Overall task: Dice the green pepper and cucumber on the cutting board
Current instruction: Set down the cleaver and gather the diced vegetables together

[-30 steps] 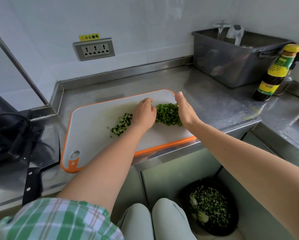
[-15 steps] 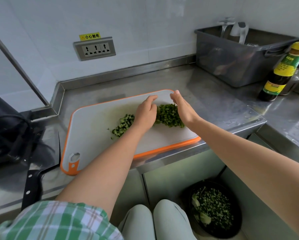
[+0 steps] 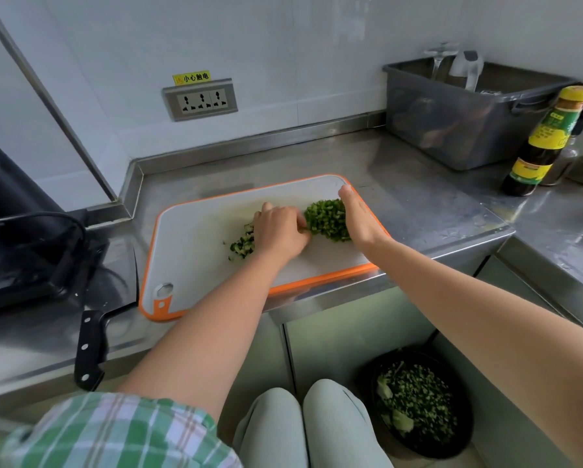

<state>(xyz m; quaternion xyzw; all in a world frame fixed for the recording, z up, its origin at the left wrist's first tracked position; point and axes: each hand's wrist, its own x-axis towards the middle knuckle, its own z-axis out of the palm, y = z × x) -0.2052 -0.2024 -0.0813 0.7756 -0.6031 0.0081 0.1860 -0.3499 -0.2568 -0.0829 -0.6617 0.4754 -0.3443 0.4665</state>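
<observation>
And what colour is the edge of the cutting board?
Orange, around a white middle; the cutting board shows clearly in the head view.

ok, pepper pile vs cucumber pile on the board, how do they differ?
Colour: pepper pile is bright green; cucumber pile is darker, with pale bits.
Shape: pepper pile is a compact heap; cucumber pile looks smaller and looser.
Place: pepper pile sits between left hand and right hand; cucumber pile lies left of the left hand, partly hidden by it.
Both are diced, on the board.
</observation>
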